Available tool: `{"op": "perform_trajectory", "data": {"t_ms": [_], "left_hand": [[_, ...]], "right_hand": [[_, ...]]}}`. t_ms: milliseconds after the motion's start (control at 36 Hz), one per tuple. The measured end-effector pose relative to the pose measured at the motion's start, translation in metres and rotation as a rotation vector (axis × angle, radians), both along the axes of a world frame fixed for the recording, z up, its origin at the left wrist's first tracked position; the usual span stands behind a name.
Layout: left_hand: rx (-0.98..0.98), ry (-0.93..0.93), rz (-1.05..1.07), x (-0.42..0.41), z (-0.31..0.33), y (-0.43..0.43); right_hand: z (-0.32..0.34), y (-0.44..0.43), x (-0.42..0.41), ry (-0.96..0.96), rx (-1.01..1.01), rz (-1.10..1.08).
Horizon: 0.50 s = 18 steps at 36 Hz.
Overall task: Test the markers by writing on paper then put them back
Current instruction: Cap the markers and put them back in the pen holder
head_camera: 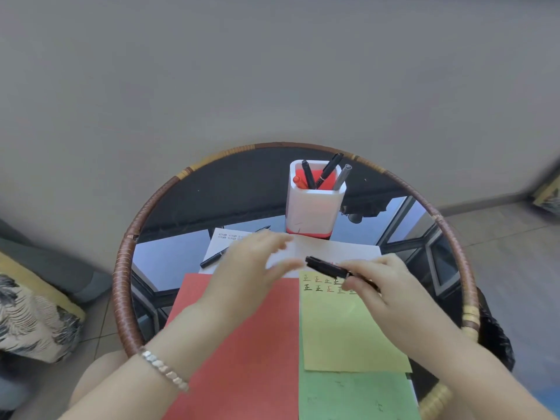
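Gripping a black marker above the yellow paper, your right hand pinches it; its tip points to nine o'clock toward your left hand, fingers spread, blurred, empty.

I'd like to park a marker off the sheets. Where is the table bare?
Bare glass lies left, between the woven rim and the red paper, and behind, left of the white holder. The middle is crowded with sheets, both hands and a loose black pen.
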<state>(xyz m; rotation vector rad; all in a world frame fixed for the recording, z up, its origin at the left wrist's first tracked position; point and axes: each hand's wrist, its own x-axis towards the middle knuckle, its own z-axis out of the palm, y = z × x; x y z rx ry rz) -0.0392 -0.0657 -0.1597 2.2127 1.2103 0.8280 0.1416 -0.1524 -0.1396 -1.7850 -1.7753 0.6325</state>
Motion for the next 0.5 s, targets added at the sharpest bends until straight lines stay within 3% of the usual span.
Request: {"op": "perform_trajectory", "data": {"t_ms": [111,278,361,500], "left_hand": [[0.137,0.233,0.263,-0.026,-0.011,0.026],[0.026,0.449,0.325,-0.042,-0.025,0.036],[0.004,0.404,0.329,-0.043,-0.027,0.038],[-0.112,0.259,0.353,-0.043,-0.022,0.041]], "right_hand": [[0.013,0.008,0.002,0.134,0.218,-0.049],[0.058,0.037,-0.016,0.406,0.712,-0.052],[0.065,0.064,-0.025,0.311,0.833,-0.040],[0.036,0.101,-0.026,-0.010,0.872,-0.110]]}}
